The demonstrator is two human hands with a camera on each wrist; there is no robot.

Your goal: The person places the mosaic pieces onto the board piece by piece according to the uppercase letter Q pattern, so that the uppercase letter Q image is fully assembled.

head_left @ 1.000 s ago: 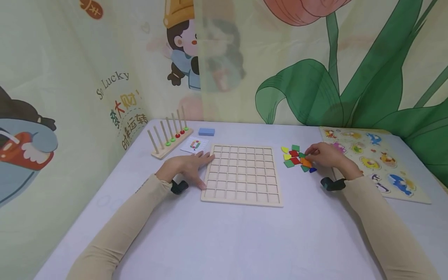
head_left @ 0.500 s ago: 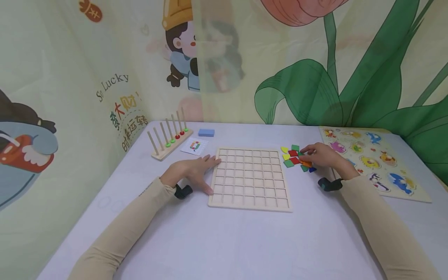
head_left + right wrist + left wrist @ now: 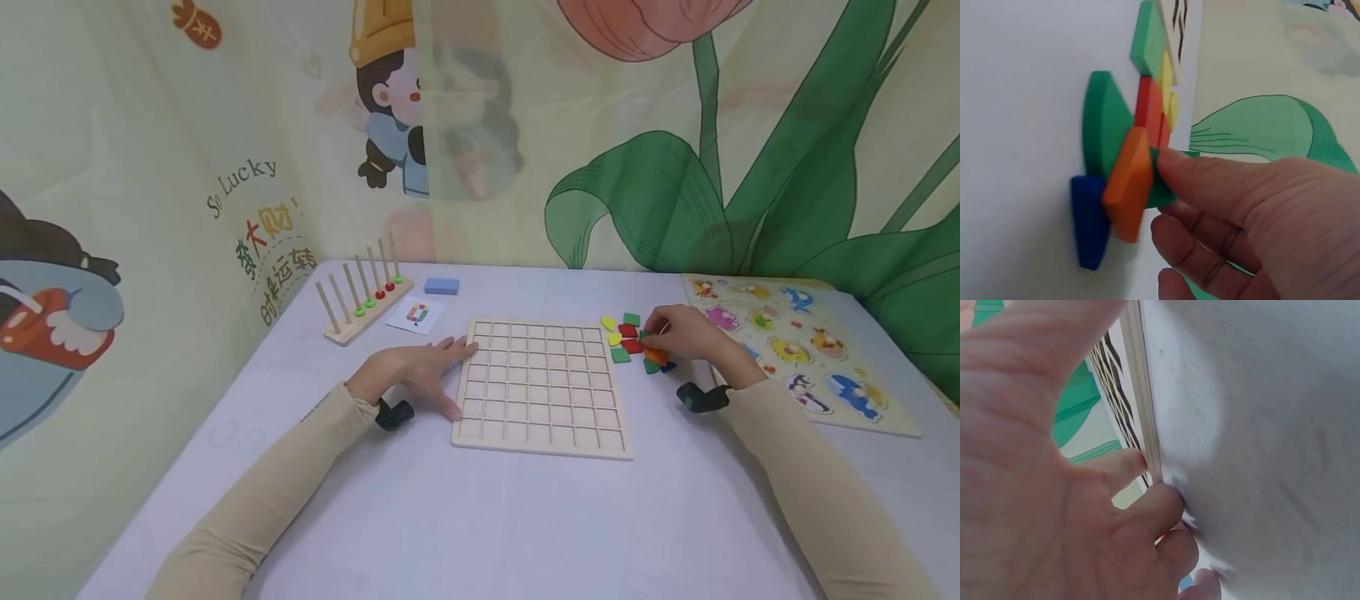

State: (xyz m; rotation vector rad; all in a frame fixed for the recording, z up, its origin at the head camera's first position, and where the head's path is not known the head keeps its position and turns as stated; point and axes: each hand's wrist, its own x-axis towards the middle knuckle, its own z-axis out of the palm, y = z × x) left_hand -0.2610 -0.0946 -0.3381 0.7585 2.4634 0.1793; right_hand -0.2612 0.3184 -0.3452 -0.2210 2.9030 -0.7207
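My left hand [image 3: 420, 372], fingers spread, rests against the left edge of a pale wooden grid board [image 3: 542, 387]. In the left wrist view, fingertips touch the board's side [image 3: 1147, 419]. My right hand [image 3: 686, 333] is over a small pile of coloured wooden blocks to the right of the board. Its thumb and fingers pinch a green block [image 3: 1159, 187], partly hidden by the thumb. Around it lie an orange block [image 3: 1129, 184], a blue block [image 3: 1090, 222], another green block [image 3: 1105, 122], a red block [image 3: 1147, 103] and yellow pieces [image 3: 608, 323].
At the back left stands a wooden peg rack [image 3: 369, 312] with red and green rings. Near it lie a pattern card [image 3: 417, 315] and a blue block [image 3: 442, 286]. An animal puzzle board [image 3: 795, 350] lies at the right, under the right forearm's far side.
The grid board has slid right and slightly nearer, with my left hand moving along at its edge. My right hand has shifted slightly left at the pile.
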